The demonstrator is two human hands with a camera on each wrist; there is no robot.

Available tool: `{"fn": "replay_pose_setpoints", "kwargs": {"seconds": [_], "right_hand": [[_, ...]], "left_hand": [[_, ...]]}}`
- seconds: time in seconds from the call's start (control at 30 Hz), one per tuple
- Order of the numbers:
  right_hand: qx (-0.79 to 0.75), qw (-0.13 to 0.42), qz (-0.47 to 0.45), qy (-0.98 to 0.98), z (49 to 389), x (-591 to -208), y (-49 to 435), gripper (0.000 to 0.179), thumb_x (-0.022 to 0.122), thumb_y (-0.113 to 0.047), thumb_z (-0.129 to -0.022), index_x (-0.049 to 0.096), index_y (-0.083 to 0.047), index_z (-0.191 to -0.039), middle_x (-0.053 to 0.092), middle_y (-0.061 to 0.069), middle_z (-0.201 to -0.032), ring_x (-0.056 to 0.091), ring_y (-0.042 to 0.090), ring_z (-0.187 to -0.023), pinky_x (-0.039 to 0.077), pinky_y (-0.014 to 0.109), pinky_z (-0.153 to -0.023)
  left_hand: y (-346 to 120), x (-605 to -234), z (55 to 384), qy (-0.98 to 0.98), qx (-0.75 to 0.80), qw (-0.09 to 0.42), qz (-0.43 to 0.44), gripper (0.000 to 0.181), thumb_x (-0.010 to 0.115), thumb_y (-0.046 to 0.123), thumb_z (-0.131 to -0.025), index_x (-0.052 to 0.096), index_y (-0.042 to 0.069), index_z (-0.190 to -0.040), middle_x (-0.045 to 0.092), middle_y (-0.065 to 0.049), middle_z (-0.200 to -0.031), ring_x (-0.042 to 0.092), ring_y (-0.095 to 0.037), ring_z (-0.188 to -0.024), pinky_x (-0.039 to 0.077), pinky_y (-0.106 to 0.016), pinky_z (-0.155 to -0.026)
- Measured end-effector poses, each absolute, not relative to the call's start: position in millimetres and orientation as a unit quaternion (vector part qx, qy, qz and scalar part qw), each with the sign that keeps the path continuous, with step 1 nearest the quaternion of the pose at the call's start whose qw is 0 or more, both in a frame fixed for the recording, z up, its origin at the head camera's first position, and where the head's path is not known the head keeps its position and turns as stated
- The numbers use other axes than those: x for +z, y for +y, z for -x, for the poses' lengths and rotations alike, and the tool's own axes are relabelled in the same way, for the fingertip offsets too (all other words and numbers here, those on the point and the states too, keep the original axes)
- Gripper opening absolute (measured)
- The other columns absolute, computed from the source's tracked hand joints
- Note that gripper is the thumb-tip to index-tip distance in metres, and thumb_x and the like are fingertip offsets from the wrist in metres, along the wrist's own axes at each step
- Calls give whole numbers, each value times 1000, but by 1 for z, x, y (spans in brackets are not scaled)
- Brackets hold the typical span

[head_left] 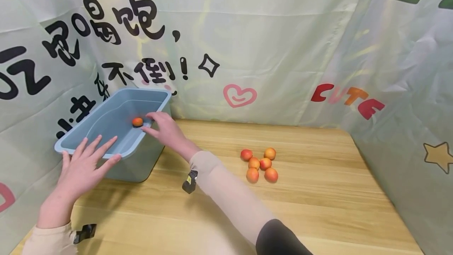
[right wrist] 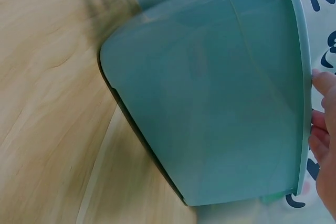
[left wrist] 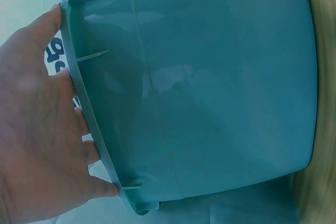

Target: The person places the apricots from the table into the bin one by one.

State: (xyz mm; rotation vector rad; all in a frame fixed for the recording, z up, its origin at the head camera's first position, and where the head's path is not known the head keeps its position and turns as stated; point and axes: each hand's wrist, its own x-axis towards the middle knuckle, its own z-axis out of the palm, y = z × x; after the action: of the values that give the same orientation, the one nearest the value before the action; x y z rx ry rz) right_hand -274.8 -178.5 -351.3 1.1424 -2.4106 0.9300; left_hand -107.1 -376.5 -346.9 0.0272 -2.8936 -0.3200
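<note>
A blue plastic bin [head_left: 148,148] stands at the left of the table. My left hand [head_left: 83,168] rests on its near rim with fingers straight and spread; the left wrist view shows the same hand [left wrist: 37,124] along the rim. Over the right rim reaches my right hand [head_left: 166,129], thumb and fingers apart, nothing between them. One orange-red apricot [head_left: 137,121] shows inside the bin, just left of the right fingertips, a dark shadow under it. In the right wrist view, the right fingertips [right wrist: 319,135] are at the rim.
Several apricots [head_left: 254,163] lie grouped on the wooden table [head_left: 318,192], right of the right forearm. Printed cloth [head_left: 276,50] hangs behind the table and along its sides, close to the bin's far side.
</note>
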Motion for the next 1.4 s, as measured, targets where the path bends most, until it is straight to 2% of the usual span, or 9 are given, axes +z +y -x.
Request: {"fn": "replay_pose_setpoints", "kwargs": {"seconds": [0.63,1.17,1.4], "right_hand": [[296,173,-422,-839,269,-362,-149,45,65,-38,-92,60,-13,-129,64,0,-128,57,13,-122,41,19,-109],[283,209,-430,-831,273,-372,-93,40,67,-34,-92,63,-12,-124,63,4,-125,56,19,-122,46,29,-107],[280,224,-430,-829,272,-377,-66,38,68,-31,-91,63,-10,-122,64,5,-123,57,20,-119,47,29,-106]], "left_hand": [[-377,-348,106,-987,-109,116,-11,64,45,55,-98,24,34,-155,18,-24,-160,-3,-51,-148,-17,-82,-99],[-375,-346,106,-987,-111,117,-11,64,45,55,-98,24,34,-155,18,-24,-161,-3,-50,-148,-18,-81,-100],[-375,-346,106,-987,-109,116,-10,64,44,54,-98,24,34,-155,19,-24,-160,-3,-50,-148,-17,-81,-100]]}}
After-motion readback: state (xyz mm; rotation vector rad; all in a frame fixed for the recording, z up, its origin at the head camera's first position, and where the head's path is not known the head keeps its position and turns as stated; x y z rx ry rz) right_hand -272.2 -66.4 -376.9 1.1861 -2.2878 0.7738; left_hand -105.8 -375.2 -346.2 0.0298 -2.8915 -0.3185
